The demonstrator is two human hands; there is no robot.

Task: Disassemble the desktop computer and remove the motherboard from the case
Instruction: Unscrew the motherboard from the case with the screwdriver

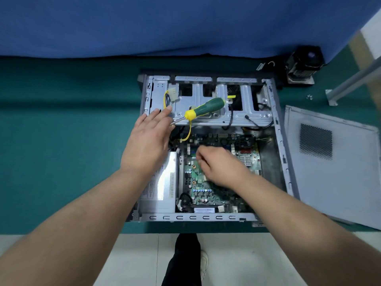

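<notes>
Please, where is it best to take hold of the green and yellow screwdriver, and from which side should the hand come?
Grip the screwdriver by its thick green handle, coming from above. It lies tilted on the drive bay, handle up and free, while the left hand is at its thin metal shaft.

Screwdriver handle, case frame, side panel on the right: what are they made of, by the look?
Screwdriver handle: green with a yellow collar, matte, looks like moulded plastic or rubber; shaft is bare shiny metal.
Case frame: bare grey sheet metal, stamped slots and folded edges, dull sheen, probably steel.
Side panel: flat grey sheet, perforated vent patch, likely painted or coated metal.
</notes>
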